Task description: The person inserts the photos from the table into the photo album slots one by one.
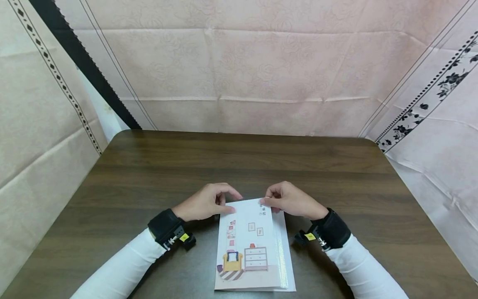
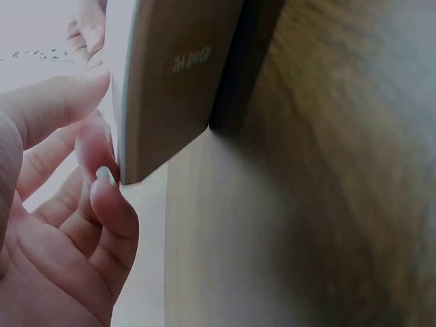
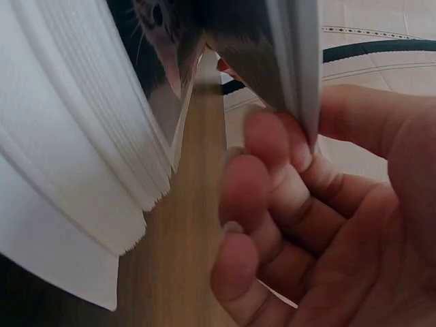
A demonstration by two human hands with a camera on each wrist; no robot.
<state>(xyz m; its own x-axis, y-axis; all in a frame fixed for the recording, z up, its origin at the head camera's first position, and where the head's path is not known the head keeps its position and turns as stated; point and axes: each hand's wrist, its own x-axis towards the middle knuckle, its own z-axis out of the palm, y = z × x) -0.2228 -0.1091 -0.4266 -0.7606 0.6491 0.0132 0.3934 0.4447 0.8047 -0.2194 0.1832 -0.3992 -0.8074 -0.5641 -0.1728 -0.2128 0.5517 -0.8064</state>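
A book [image 1: 244,236] with a pale cover, printed with a yellow armchair and a chest of drawers, stands in front of me. My left hand [image 1: 207,202] holds its upper left corner, thumb on the cover. In the left wrist view those fingertips lie at the edge beside the lettered brownish side [image 2: 184,75]. At the top right, my right hand [image 1: 293,200] pinches the cover with a bundle of leaves. The right wrist view shows this bundle [image 3: 293,41] parted from the thick page block [image 3: 75,122], a glossy animal picture [image 3: 160,48] between them.
The dark wooden table [image 1: 149,166] extends around the book, with rounded far corners. Pale patterned cloth [image 1: 254,66] hangs behind it and at both sides. Black bands with small devices [image 1: 181,236] are strapped on both wrists over white sleeves [image 1: 123,265].
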